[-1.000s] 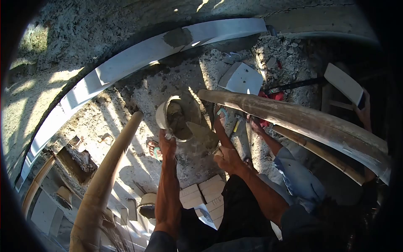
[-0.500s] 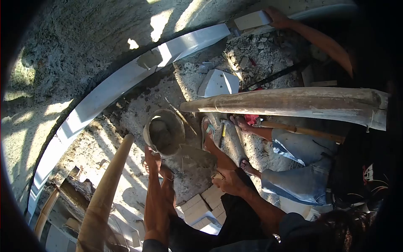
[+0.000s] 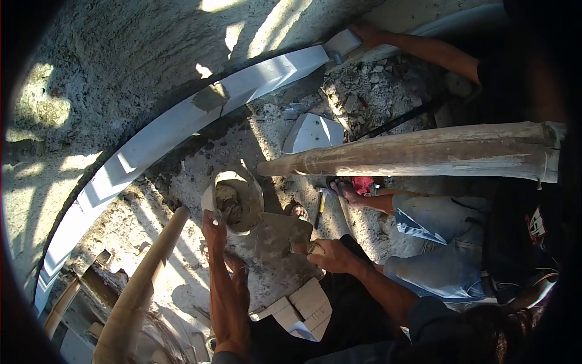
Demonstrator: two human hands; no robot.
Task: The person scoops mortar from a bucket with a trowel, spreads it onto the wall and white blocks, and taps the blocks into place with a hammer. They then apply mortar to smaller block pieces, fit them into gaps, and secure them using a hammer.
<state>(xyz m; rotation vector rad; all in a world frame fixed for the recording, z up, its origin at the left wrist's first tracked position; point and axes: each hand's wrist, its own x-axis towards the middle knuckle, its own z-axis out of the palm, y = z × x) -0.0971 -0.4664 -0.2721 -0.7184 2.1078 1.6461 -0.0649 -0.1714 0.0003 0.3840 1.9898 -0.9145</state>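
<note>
Left hand (image 3: 213, 229) grip stays clenched on bucket (image 3: 230, 176) rim; right hand (image 3: 329, 253) grip grasps trowel (image 3: 285, 229), blade now beside bucket.

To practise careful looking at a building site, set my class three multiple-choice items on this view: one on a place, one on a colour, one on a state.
1. Where is the left hand?
A. on the rim of the bucket
B. on a ladder
C. in a pocket

2. What colour is the curved row of blocks?
A. red
B. white
C. black

3. How is the right hand?
A. open and flat
B. shut on the trowel
C. holding a hammer

Answers:
1 A, its fingers grip the bucket's rim.
2 B, the row shows white against the grey ground.
3 B, its fingers close round the trowel's handle.
</note>
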